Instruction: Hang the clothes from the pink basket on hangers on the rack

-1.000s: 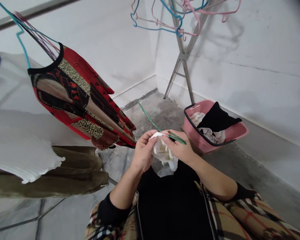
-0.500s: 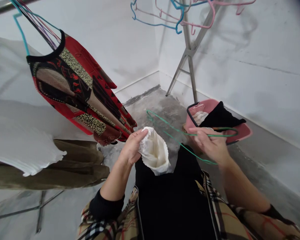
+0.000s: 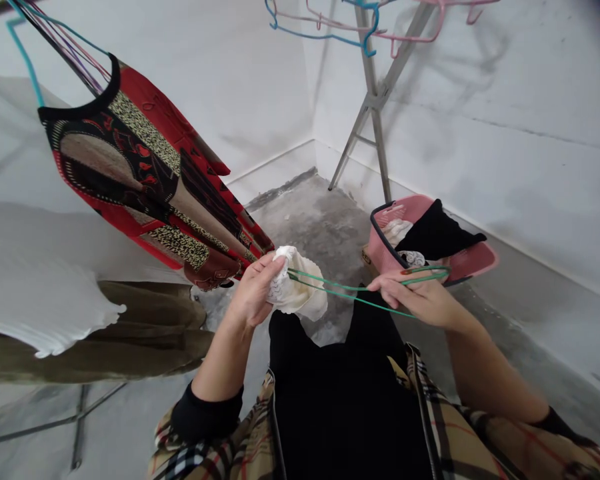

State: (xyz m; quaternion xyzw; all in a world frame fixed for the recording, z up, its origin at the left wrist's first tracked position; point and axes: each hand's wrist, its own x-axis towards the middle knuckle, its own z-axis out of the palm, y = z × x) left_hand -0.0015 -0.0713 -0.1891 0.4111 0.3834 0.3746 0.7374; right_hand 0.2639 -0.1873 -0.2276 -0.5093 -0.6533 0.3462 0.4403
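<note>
My left hand [image 3: 254, 288] is closed on the edge of a small white cloth garment with a lacy rim [image 3: 307, 293], held in front of my lap. Its exact kind I cannot make out. In my right hand [image 3: 420, 297] is a green wire clothes hanger [image 3: 337, 288], gripped near its hook end. The hanger's far end reaches into the opening of the white garment, where its tip is hidden by the fabric.
A pink basket [image 3: 486, 261] with black and white clothes stands on the floor at right. Left hangs a red patterned top [image 3: 145, 167], beside a white garment [image 3: 45, 280] and olive trousers [image 3: 150, 327]. Blue and pink hangers [image 3: 320, 35] hang overhead near a metal rack leg [image 3: 375, 120].
My right hand has brought the green hanger leftward and its far end has gone into the white garment. My left hand has shifted slightly left, still gripping the fabric.
</note>
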